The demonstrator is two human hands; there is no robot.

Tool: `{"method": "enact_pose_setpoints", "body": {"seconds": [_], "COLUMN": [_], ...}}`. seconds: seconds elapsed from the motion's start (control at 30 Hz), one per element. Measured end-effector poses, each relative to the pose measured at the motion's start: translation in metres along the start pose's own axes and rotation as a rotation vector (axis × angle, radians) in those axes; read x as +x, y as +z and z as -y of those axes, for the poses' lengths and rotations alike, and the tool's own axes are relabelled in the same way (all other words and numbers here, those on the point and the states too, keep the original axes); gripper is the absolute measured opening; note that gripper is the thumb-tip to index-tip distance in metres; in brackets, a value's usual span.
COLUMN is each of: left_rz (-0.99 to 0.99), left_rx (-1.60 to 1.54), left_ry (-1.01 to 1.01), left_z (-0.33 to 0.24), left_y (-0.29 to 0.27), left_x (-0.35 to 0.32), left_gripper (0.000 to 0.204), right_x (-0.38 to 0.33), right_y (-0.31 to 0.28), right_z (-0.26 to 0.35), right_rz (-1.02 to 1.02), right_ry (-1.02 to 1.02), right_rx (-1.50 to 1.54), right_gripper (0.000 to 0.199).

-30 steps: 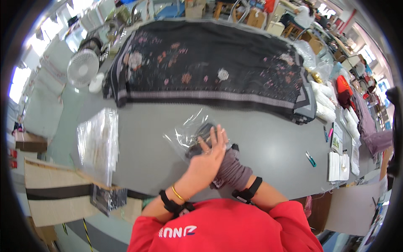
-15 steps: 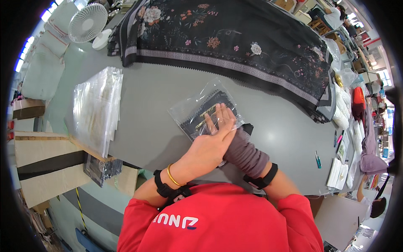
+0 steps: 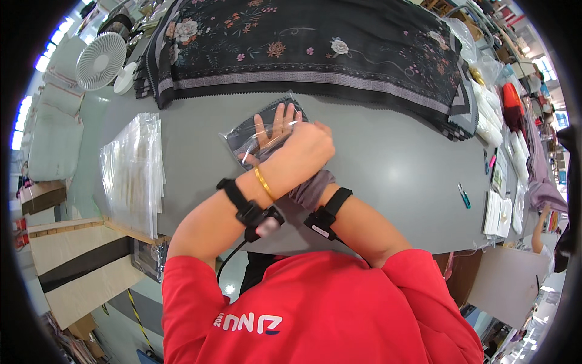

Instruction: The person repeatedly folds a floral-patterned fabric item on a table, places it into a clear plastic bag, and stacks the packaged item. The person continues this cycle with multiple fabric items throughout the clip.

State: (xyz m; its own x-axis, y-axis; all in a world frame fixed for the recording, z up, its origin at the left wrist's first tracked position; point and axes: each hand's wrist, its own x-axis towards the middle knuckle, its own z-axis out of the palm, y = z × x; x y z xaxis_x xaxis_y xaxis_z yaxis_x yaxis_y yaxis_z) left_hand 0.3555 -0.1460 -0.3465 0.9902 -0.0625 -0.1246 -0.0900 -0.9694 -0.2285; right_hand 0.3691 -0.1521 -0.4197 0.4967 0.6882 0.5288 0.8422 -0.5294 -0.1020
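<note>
Plastic bag, clear and dark-filled, on the grey surface, near the floral fabric. Against the bag, right hand splayed open, with purple-grey cloth around the wrist; across that wrist, left hand curled inward, whether gripping anything impossible to tell.

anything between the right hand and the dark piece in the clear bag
No bulky obstacle shows: the right hand lies spread over the dark piece. Whether film of the clear bag separates them is unclear.
</note>
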Motion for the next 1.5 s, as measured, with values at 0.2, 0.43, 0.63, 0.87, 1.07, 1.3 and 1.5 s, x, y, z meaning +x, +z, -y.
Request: {"method": "enact_pose_setpoints", "body": {"seconds": [0.2,0.43,0.63,0.87,1.07,1.3,1.5], "left_rz": [-0.127,-0.227,-0.289,-0.366,-0.265,-0.244,-0.270], "left_rx": [-0.122,-0.554,-0.752,-0.852,-0.653,-0.584,-0.454], "left_ry": [0.605,0.056,0.209,0.379,0.377,0.391,0.284], "left_z": [0.036,0.035,0.045,0.130,0.112,0.092,0.074], "left_y": [-0.026,-0.012,-0.011,0.039,0.070,0.062,0.056], "left_x": [-0.032,-0.125,-0.108,-0.037,-0.030,-0.039,-0.048], "left_gripper": [0.047,0.064,0.054,0.064,0.078,0.088,0.090], "right_x": [-0.019,-0.017,-0.002,-0.010,-0.036,-0.062,-0.085], "right_y": [0.009,-0.001,-0.002,-0.042,-0.103,-0.095,-0.161], "right_z": [-0.017,-0.016,-0.011,-0.007,-0.013,-0.011,-0.057], "right_rz": [0.062,-0.072,0.019,0.248,0.600,0.513,0.500], "right_ry": [-0.032,0.032,0.031,0.011,0.170,0.070,0.059], "right_rx": [0.105,0.232,0.069,0.067,0.201,0.173,0.198], "right_gripper": [0.101,0.107,0.097,0.093,0.109,0.115,0.068]}}
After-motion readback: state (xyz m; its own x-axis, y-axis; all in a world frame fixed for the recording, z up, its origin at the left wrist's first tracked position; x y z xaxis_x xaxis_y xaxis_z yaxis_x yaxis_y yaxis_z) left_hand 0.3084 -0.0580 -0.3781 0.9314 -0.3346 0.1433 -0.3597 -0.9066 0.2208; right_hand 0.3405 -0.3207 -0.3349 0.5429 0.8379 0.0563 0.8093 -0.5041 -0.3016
